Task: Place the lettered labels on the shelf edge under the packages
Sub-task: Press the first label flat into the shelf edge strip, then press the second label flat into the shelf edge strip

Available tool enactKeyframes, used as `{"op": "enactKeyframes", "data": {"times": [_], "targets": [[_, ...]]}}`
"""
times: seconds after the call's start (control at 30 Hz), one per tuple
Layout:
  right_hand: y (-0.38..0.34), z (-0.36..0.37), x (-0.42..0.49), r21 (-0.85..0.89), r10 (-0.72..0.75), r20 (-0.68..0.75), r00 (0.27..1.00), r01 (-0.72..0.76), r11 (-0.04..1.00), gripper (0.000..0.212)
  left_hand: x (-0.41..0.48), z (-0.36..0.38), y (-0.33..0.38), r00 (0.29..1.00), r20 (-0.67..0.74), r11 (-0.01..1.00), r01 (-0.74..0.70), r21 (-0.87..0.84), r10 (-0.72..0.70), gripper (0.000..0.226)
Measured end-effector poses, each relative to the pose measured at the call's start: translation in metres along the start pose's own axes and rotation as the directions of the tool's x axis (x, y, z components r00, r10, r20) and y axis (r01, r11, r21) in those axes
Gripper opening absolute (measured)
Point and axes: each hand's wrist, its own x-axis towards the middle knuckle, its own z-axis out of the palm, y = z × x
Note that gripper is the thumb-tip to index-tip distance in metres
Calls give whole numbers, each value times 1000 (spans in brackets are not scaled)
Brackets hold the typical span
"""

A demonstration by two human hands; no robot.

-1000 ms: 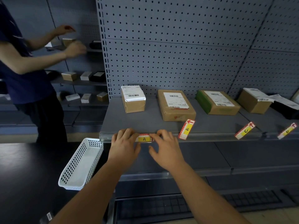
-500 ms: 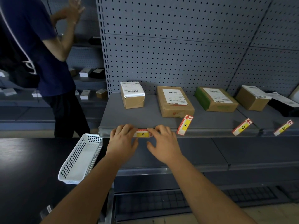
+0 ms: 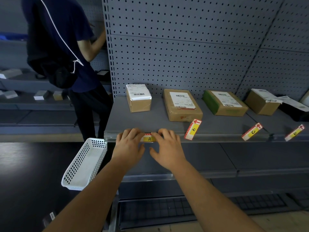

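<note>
The yellow-and-red label A lies flat along the grey shelf edge, below the small brown package. My left hand and my right hand press their fingertips on its two ends. Label B leans tilted on the edge in front of the flat package. Label C and a further label also stand askew, near the green-sided package and a brown box.
A white perforated basket sits on a dark surface at my left. A person in dark clothes stands at the neighbouring shelves, close to the shelf's left end. Pegboard backs the shelf. A lower shelf juts out beneath.
Both hands stay on label A at the shelf edge. The person at the left has stepped closer and turned away. My view has shifted slightly.
</note>
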Motion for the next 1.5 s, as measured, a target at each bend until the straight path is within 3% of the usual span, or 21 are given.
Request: {"op": "enactKeyframes", "data": {"times": [0.37, 0.67, 0.87, 0.97, 1.13, 1.5], "targets": [[6, -7, -7, 84, -7, 25, 1000, 5, 996, 57, 1, -8, 3, 998, 60, 999, 22, -28, -21, 40], [83, -47, -29, 229, 124, -132, 984, -92, 969, 42, 10, 0, 54, 999, -32, 986, 3, -165, -9, 39], [143, -70, -29, 212, 127, -136, 983, -96, 973, 43, 22, 23, 103, 999, 7, 975, 53, -216, -52, 45], [152, -81, -13, 181, 48, -122, 991, -25, 983, 53, 27, 35, 121, 997, 6, 973, 81, -216, -82, 33], [159, -83, 7, 28, -94, -32, 995, 95, 995, 63, 36, 44, 136, 994, -2, 978, 111, -178, -113, 34], [213, -57, -32, 68, 87, -136, 987, -79, 995, 43, 46, 61, 167, 997, -19, 995, 67, -76, -69, 32]]}}
